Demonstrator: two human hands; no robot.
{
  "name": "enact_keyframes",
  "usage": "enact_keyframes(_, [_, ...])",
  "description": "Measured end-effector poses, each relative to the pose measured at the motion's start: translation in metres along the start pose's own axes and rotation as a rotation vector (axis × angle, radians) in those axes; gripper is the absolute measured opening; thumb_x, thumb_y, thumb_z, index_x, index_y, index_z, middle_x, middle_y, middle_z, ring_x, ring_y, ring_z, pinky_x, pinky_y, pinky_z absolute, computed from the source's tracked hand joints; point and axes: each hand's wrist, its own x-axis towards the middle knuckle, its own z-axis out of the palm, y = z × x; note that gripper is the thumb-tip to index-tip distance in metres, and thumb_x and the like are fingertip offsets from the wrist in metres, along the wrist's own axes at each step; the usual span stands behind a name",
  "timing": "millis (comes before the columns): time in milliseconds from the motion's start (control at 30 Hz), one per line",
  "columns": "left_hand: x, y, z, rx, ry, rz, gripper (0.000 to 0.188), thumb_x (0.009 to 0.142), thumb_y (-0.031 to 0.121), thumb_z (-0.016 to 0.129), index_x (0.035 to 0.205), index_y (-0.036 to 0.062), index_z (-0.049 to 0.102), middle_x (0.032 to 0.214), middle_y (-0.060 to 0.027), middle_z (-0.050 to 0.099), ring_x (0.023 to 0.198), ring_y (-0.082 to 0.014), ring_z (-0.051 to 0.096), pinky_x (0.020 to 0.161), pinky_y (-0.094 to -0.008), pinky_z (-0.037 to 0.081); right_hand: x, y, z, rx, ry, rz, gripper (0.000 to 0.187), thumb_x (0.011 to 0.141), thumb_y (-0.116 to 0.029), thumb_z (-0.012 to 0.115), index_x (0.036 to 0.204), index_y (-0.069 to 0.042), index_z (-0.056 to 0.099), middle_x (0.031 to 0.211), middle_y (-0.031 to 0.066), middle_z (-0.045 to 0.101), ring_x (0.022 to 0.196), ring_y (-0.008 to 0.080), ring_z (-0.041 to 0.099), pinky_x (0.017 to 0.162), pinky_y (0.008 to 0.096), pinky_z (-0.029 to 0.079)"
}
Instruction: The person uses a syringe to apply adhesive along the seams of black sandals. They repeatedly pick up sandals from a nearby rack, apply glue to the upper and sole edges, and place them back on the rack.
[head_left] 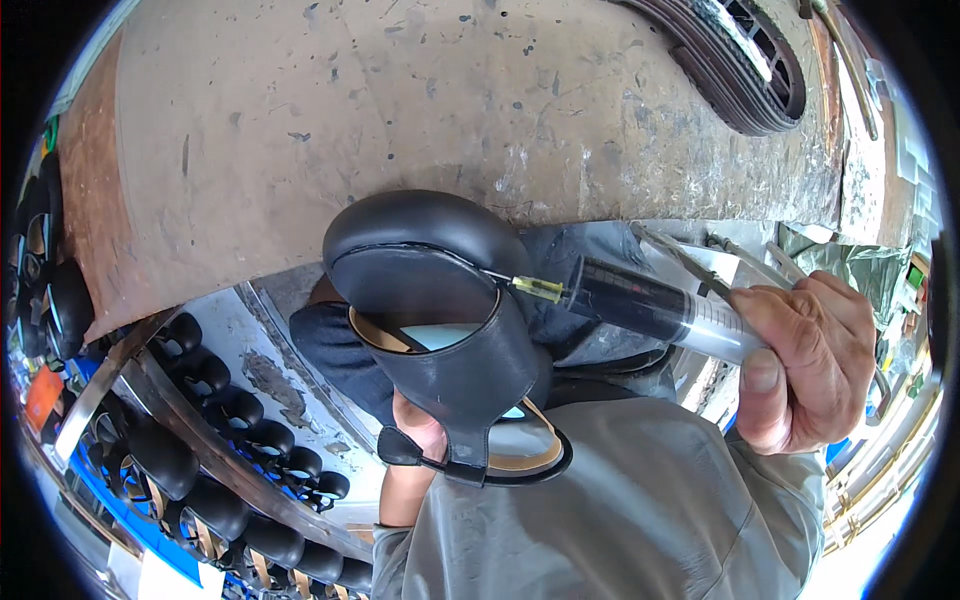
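Observation:
A black leather sandal (pixel 445 370) with a closed rounded end, a strap and a tan lining is held up in front of me at the bench edge. My left hand (pixel 422 428) grips it from behind and below; most of its fingers are hidden by the sandal. In my right hand (pixel 812 370), closed around the rear part of the barrel, is a clear plastic syringe (pixel 640 308) filled with dark liquid. Its yellow needle hub (pixel 540 288) points left, and the thin needle reaches the seam between the rounded end and the upper.
Ahead lies a stained, worn workbench (pixel 330 110) with a curved dark brown ribbed piece (pixel 735 75) at its far right. On the left, racks hold several black sandals (pixel 165 455). Green sheeting (pixel 865 268) hangs at the right.

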Motion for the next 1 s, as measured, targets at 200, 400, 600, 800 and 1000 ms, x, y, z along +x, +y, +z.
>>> enact_keyframes(200, [-0.003, -0.003, 0.013, -0.042, -0.056, 0.024, 0.035, 0.091, 0.022, 0.056, 0.121, 0.0034, 0.053, 0.117, -0.0132, 0.060, 0.106, -0.0247, 0.059, 0.091, -0.0375, 0.049, 0.004, 0.010, 0.007, 0.058, 0.091, -0.160, 0.024, 0.078, -0.020, 0.060, 0.079, 0.004, 0.065, 0.058, 0.0090, 0.060, 0.041, 0.0153, 0.044, 0.048, 0.0296, 0.034])
enact_keyframes(400, [0.005, 0.000, 0.034, -0.084, -0.174, 0.056, 0.038, 0.091, 0.024, 0.055, 0.122, 0.0027, 0.053, 0.118, -0.0150, 0.059, 0.108, -0.0266, 0.058, 0.093, -0.0395, 0.047, 0.003, 0.013, 0.009, 0.102, 0.136, -0.187, 0.023, 0.075, -0.018, 0.061, 0.077, 0.004, 0.065, 0.056, 0.0078, 0.059, 0.038, 0.0136, 0.042, 0.044, 0.0279, 0.032])
enact_keyframes(600, [0.014, 0.000, 0.044, -0.114, -0.269, 0.078, 0.040, 0.090, 0.026, 0.055, 0.122, 0.0021, 0.053, 0.119, -0.0167, 0.058, 0.109, -0.0286, 0.057, 0.095, -0.0415, 0.046, -0.002, 0.012, 0.012, 0.122, 0.163, -0.195, 0.022, 0.074, -0.017, 0.061, 0.077, 0.004, 0.065, 0.055, 0.0077, 0.059, 0.037, 0.0134, 0.041, 0.043, 0.0275, 0.032])
enact_keyframes(800, [0.018, -0.001, 0.057, -0.132, -0.363, 0.064, 0.042, 0.090, 0.028, 0.055, 0.122, 0.0014, 0.053, 0.120, -0.0185, 0.058, 0.110, -0.0305, 0.056, 0.097, -0.0435, 0.044, -0.009, 0.008, 0.006, 0.128, 0.106, -0.156, 0.022, 0.075, -0.016, 0.060, 0.077, 0.004, 0.065, 0.054, 0.0072, 0.058, 0.035, 0.0128, 0.040, 0.041, 0.0272, 0.031])
enact_keyframes(1000, [0.018, -0.005, 0.064, -0.155, -0.448, 0.047, 0.045, 0.090, 0.031, 0.055, 0.123, 0.0007, 0.053, 0.121, -0.0202, 0.057, 0.112, -0.0324, 0.055, 0.099, -0.0455, 0.043, -0.017, 0.007, 0.009, 0.160, 0.116, -0.142, 0.021, 0.075, -0.016, 0.059, 0.077, 0.005, 0.064, 0.053, 0.0071, 0.057, 0.034, 0.0125, 0.040, 0.039, 0.0272, 0.029])
